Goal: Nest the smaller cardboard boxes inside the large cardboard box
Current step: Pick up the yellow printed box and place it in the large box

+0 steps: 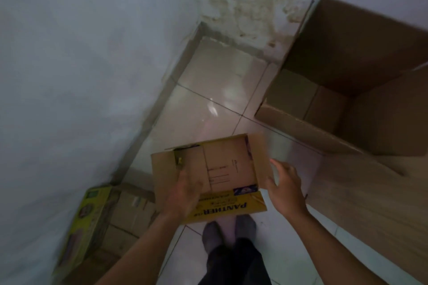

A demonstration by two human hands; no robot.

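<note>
I hold a small open cardboard box [228, 166] with a yellow printed flap in front of me, above the tiled floor. My left hand [185, 192] grips its near left wall, fingers inside. My right hand [286, 186] is spread beside the box's right flap, fingers apart, touching it or just off it. The large cardboard box [361, 90] stands open at the right, its inside bare. Another box with a yellow-green printed side [92, 222] lies open on the floor at the lower left, against the wall.
A white wall [81, 65] with a stained corner rises at left and behind. Glossy floor tiles [208, 90] lie between the boxes. My feet [229, 231] stand just below the held box. A wood-grain surface [370, 203] is at the right.
</note>
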